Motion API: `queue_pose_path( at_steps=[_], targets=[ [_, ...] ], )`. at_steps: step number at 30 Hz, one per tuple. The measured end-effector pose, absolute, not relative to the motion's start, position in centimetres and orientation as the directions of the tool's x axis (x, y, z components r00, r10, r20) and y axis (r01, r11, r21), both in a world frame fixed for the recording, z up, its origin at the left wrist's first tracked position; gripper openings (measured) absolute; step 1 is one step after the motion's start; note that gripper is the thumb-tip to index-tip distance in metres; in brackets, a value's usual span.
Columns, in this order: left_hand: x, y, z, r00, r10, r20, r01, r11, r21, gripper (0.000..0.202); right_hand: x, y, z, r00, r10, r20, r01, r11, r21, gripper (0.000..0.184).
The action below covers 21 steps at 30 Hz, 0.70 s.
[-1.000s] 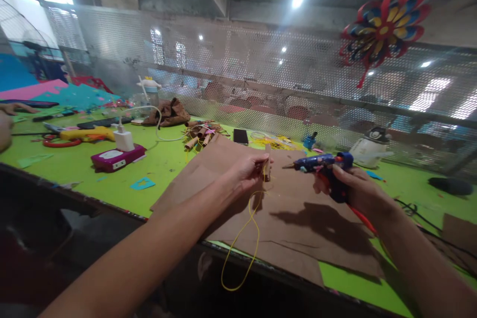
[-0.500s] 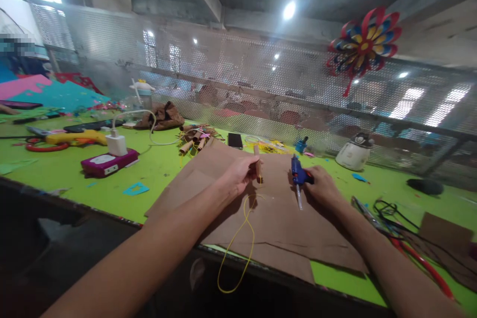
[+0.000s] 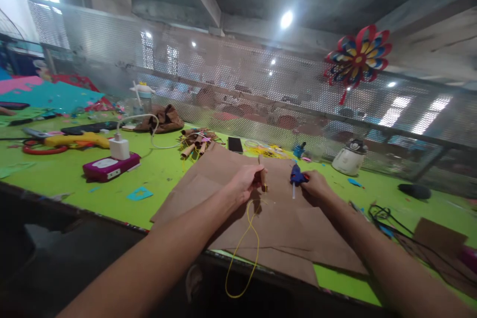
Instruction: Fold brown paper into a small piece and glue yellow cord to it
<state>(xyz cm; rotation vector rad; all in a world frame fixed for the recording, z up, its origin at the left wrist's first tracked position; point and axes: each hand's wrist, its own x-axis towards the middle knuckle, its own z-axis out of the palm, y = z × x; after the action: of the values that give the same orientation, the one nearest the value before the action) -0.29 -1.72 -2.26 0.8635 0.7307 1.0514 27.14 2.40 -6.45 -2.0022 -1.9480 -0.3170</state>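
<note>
My left hand [image 3: 246, 183] is closed around a small brown paper roll [image 3: 263, 176], held upright over the brown paper sheet [image 3: 261, 218]. A yellow string [image 3: 246, 243] hangs from the roll and loops down past the table's front edge. My right hand [image 3: 316, 186] grips a blue glue gun [image 3: 296, 177], which points its nozzle toward me just right of the roll, low over the paper.
On the green table [image 3: 160, 169] lie a magenta power strip with a white charger [image 3: 111, 165], a yellow glue gun [image 3: 80, 140], a pile of paper rolls [image 3: 196, 140], a black phone [image 3: 235, 144] and a white kettle-like pot [image 3: 348, 159]. Black cables [image 3: 387, 216] lie right. A perforated screen with a paper flower [image 3: 357, 57] stands behind.
My right hand lowered the glue gun from mid-air to just above the paper and turned its nozzle toward me. The left hand keeps its hold on the roll.
</note>
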Motion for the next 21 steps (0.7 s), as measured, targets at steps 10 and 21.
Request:
queue_pose_path(
  at_steps=[10,21],
  targets=[
    [0.0,-2.0,-2.4,0.345,0.934,-0.091,-0.401,0.234,0.885,0.017,23.4,-1.8,-2.8,0.016,0.834,0.551,0.959,0.143,-0.244,0.03],
    [0.9,-2.9,-2.3,0.35,0.915,0.201,-0.348,-0.072,0.935,0.018,14.8,-6.7,-1.4,-0.26,0.932,0.254,0.487,0.354,-0.798,0.045]
  ],
)
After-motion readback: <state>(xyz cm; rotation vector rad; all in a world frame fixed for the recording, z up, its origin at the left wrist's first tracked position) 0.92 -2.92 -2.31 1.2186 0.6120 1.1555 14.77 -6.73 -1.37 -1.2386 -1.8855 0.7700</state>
